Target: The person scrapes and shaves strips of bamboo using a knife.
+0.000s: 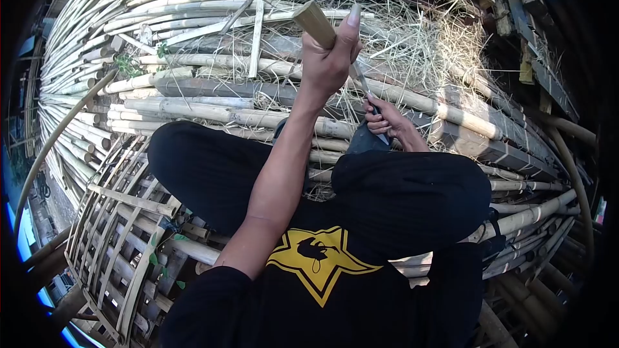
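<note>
My left hand (325,67) is raised in front of me, closed around the thick, pale wooden handle (314,24) of what looks like a long knife. The handle's squared end sticks out past the thumb. A narrow metal blade (362,81) slants from below this fist down to my right hand (385,121), in line with the handle; the fist hides where they join. My right hand is lower, by my right knee, its fingers curled around the blade. A dark pointed piece (383,137) shows beneath those fingers.
Bamboo poles (219,115) lie around my crossed legs, with a large stack (71,106) at left. Shavings (412,38) litter the ground ahead. An open-weave bamboo basket (119,245) is at my left side, and a squared beam (503,145) lies at right.
</note>
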`<action>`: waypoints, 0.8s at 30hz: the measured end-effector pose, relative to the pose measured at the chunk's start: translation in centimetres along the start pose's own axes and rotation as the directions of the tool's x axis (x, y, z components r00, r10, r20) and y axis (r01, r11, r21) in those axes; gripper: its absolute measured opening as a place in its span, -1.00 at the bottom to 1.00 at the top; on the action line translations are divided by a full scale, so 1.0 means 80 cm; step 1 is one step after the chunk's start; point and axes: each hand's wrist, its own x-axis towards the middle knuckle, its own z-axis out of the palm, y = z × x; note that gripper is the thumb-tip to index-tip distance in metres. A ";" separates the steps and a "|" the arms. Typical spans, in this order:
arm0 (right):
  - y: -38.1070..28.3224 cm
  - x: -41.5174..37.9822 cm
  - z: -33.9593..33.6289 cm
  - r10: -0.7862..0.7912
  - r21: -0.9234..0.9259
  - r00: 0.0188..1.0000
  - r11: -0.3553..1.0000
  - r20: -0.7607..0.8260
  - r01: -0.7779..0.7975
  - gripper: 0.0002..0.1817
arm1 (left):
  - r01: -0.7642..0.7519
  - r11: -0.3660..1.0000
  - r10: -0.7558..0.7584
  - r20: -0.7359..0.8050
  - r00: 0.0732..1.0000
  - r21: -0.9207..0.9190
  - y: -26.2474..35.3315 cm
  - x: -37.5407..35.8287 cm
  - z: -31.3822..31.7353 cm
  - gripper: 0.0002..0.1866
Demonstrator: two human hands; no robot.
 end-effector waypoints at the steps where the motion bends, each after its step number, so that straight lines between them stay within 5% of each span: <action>1: -0.002 -0.004 -0.006 0.025 0.086 0.990 0.996 0.137 -0.037 -0.59 | 0.034 0.999 -0.034 0.003 0.999 -0.034 0.002 0.001 -0.002 -0.58; 4: 0.004 0.004 -0.004 -0.026 0.101 0.983 0.995 0.181 0.008 -0.60 | 0.048 0.996 -0.047 0.011 0.999 -0.071 0.003 0.005 -0.018 -0.57; 6: 0.002 0.004 0.008 -0.087 -0.110 0.992 0.991 -0.089 0.077 -0.59 | 0.049 0.998 -0.051 -0.050 0.997 -0.042 0.005 0.004 -0.014 -0.58; 8: 0.004 0.014 0.026 -0.503 -0.771 0.798 0.633 -0.333 0.077 -0.62 | 0.007 0.997 -0.011 -0.057 0.998 -0.072 0.002 0.004 -0.013 -0.60; 9: 0.003 0.029 0.006 -0.817 -0.996 0.576 0.073 -0.027 0.057 -0.64 | -0.026 0.999 0.024 -0.062 0.998 -0.039 -0.003 0.004 -0.014 -0.62; 10: 0.000 0.019 0.031 -0.813 -0.995 0.582 0.077 -0.028 0.059 -0.64 | -0.021 0.999 0.019 -0.066 0.998 -0.033 -0.001 0.002 -0.013 -0.62; 12: -0.019 -0.022 0.114 -0.903 -0.977 0.397 -0.093 0.164 0.192 -0.71 | 0.002 0.998 -0.008 -0.087 0.996 -0.064 0.001 0.003 -0.009 -0.65; 16: 0.001 -0.022 0.109 -0.943 -0.875 0.274 -0.036 0.190 0.483 -0.78 | 0.036 0.987 -0.061 -0.161 0.985 -0.154 0.007 0.003 -0.010 -0.57; 17: 0.014 -0.012 0.089 -0.931 -0.964 0.321 -0.098 0.177 0.247 -0.71 | 0.032 0.991 -0.054 -0.162 0.985 -0.132 0.006 0.002 -0.013 -0.56; 18: 0.024 0.016 0.053 -0.853 -0.972 0.519 -0.070 -0.059 -0.224 -0.60 | 0.030 0.992 -0.049 -0.157 0.986 -0.119 0.003 0.000 -0.014 -0.55; 20: 0.011 0.023 0.025 -0.715 -0.926 0.640 0.027 -0.280 -0.376 -0.46 | 0.007 1.000 -0.010 -0.120 0.993 -0.026 0.004 -0.007 -0.006 -0.57; 24: 0.000 0.024 0.019 -0.742 -0.928 0.621 0.006 -0.253 -0.372 -0.49 | -0.007 1.000 0.006 -0.030 1.000 -0.006 -0.002 -0.006 -0.008 -0.65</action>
